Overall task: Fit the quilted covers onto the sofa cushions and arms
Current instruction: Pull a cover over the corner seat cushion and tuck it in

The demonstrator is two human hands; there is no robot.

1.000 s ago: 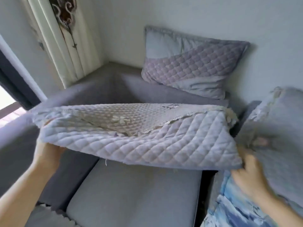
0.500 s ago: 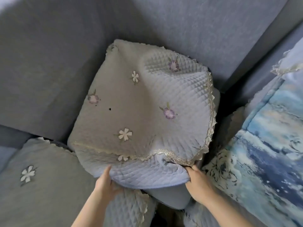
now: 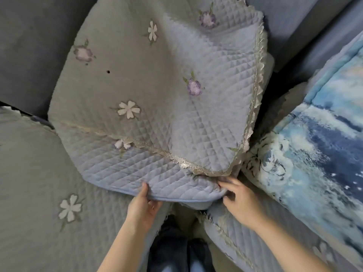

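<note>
- Dark trousers (image 3: 172,250) of the person showed at the bottom edge, between two cloths.
- The left hand (image 3: 144,207) pinched the near hem of the quilted cover (image 3: 157,85), with the thumb on top and the fingers curled underneath.
- The right hand (image 3: 238,199), somewhat blurred, gripped the same hem at its near right corner, just below the lace trim (image 3: 257,65). Its fingers lay on the cloth and its thumb was tucked under it.
- Between the hands, a pale strip of the seat cushion (image 3: 198,205) peeked out beneath the hem.
- A second cover (image 3: 49,183), with a white flower stitched on it, lay flat to the left, its edge touching the held one.
- A third lace-edged cover (image 3: 245,244) lay under the right forearm.
- The quilted cover was draped over the cushion in the middle, flowered side up. A lace-edged flap was folded over its plain quilted part, and its surface was rumpled.
- A blue and white blanket (image 3: 314,144) sat just beside it on the right.
- The grey sofa back (image 3: 29,46) rose behind it all.
</note>
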